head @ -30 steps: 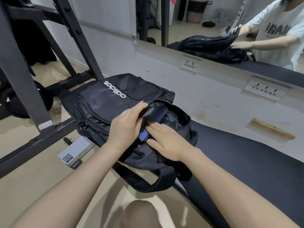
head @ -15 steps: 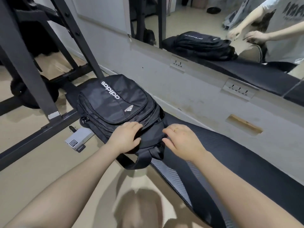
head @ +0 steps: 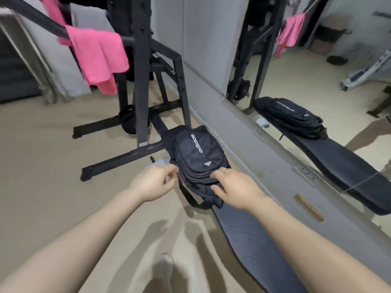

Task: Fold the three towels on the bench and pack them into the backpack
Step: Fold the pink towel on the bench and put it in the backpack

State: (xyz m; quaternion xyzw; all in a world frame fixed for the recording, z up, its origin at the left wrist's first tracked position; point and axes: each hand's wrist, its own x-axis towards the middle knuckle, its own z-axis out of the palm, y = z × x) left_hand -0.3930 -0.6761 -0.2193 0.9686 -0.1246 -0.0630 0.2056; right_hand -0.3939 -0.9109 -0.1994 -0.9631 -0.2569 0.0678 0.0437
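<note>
Left hand (head: 155, 182) pinches at the black Adidas backpack (head: 195, 157) edge, maybe the zipper; right hand (head: 234, 187) presses its near end. It overhangs the bench (head: 249, 235); a hard tug could slide it off.

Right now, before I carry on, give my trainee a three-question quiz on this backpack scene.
1. True or false: the backpack lies on the bench.
2. What hangs over the rack bar? A) pink cloth B) blue towel C) jacket
3. Which hand wears a ring?

Key:
1. True.
2. A, the pink cloth.
3. The right hand; the left hand shows none.
</note>
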